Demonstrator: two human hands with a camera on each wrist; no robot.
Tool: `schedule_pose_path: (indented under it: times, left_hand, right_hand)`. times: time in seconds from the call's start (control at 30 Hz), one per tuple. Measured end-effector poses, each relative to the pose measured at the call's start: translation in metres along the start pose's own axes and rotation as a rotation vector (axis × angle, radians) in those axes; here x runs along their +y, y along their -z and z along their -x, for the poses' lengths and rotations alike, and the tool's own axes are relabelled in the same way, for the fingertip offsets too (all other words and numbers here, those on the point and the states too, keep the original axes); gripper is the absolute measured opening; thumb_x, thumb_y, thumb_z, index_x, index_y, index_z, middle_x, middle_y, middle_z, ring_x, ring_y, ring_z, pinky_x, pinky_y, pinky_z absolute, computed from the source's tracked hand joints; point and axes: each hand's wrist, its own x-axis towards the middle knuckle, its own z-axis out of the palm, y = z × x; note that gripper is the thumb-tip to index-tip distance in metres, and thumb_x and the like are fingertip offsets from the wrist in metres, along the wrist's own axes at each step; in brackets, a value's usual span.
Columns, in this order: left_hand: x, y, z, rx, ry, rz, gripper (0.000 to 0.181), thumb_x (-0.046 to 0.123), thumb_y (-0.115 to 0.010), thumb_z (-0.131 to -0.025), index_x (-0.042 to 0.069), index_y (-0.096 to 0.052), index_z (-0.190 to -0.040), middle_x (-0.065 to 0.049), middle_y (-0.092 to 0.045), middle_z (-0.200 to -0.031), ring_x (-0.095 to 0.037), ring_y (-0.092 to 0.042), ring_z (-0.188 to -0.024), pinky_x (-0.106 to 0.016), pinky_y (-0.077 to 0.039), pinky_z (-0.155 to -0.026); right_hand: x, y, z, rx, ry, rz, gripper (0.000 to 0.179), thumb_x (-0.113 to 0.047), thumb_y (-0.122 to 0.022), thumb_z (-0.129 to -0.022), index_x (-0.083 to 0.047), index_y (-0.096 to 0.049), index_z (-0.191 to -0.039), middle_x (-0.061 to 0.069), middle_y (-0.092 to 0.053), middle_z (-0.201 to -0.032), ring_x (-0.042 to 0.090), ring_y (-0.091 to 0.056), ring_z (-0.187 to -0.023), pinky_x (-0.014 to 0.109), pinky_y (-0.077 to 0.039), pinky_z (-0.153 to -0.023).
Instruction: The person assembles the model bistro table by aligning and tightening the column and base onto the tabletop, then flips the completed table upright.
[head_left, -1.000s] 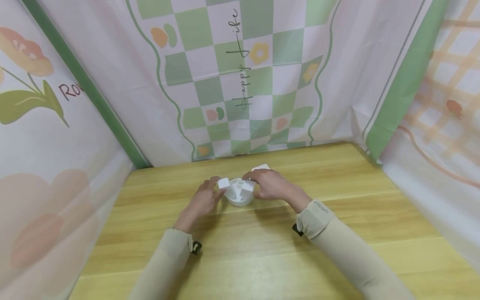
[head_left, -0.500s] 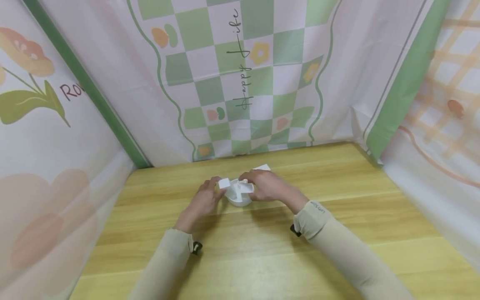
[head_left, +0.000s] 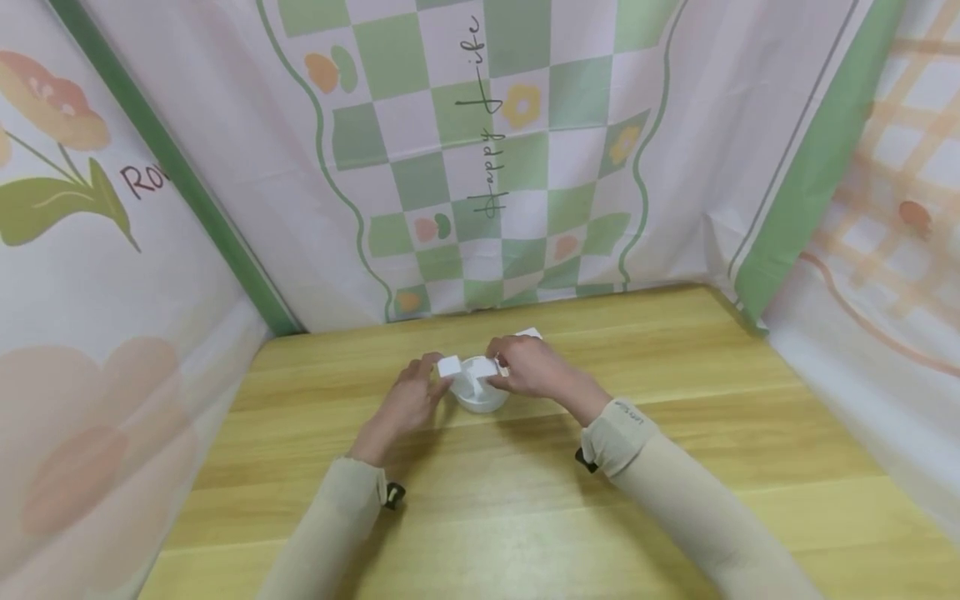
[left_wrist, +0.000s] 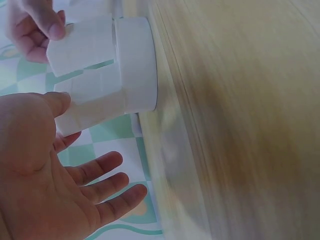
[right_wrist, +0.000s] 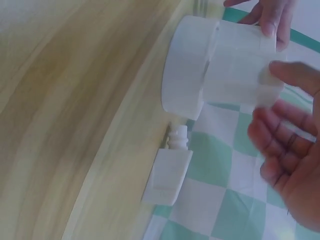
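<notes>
2-handed, over a white cup-shaped base (head_left: 480, 405) on the wood-grain table (head_left: 480, 517), toward its far edge. Grasping 1 white panel (head_left: 448, 367) near its top in the left hand (head_left: 408, 395), between thumb and a finger, with the other 3 fingers spread away from it. Grasping a 2nd panel (left_wrist: 82, 45) likewise near its top in the right hand (head_left: 536, 367), with thumb on 1 side and fingertips at the other. Keeping to upright lines with both panels, side by side at the base, with a narrow gap between; impossible to tell how deep inside the rim. Lying on the table near the base, beyond the right hand, as 1 loose white piece (right_wrist: 167, 175) with a ridged peg (right_wrist: 178, 140) pointing baseward. Hung behind as a green-and-white checked cloth (head_left: 480, 242). Dressed in beige sleeves (head_left: 690, 500).
</notes>
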Motion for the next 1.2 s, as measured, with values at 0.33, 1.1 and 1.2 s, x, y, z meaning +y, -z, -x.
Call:
schedule_pose_path:
  times: [0.33, 1.1, 1.2]
  left_hand:
    - [-0.001, 0.001, -0.001, -0.014, 0.024, -0.001, 0.053, 0.044, -0.045, -0.105, 0.016, -0.035, -0.148, -0.023, -0.053, -0.134, -0.038, -0.055, -0.121, -0.053, -0.052, -0.1]
    - [0.002, 0.001, 0.0, -0.019, 0.021, -0.015, 0.054, 0.045, -0.043, -0.105, 0.015, -0.034, -0.149, -0.023, -0.052, -0.137, -0.039, -0.054, -0.124, -0.052, -0.051, -0.103]
    - [0.002, 0.001, 0.0, -0.02, 0.022, -0.014, 0.054, 0.045, -0.043, -0.105, 0.014, -0.033, -0.149, -0.023, -0.052, -0.136, -0.039, -0.054, -0.125, -0.051, -0.051, -0.103]
  right_hand:
    - [-0.004, -0.003, -0.003, 0.01, -0.018, -0.042, 0.046, -0.027, -0.076, -0.086, -0.01, -0.062, -0.126, 0.01, -0.071, -0.108, 0.024, -0.068, -0.094, 0.041, -0.058, -0.081]
    - [0.004, -0.001, 0.001, -0.028, -0.086, 0.039, 0.054, -0.023, -0.075, -0.08, -0.01, -0.061, -0.131, 0.013, -0.069, -0.117, 0.03, -0.067, -0.104, 0.045, -0.058, -0.086]
    - [0.007, 0.001, 0.004, -0.015, -0.057, 0.037, 0.052, -0.015, -0.072, -0.079, -0.01, -0.062, -0.13, 0.013, -0.07, -0.113, 0.028, -0.067, -0.097, 0.044, -0.058, -0.082]
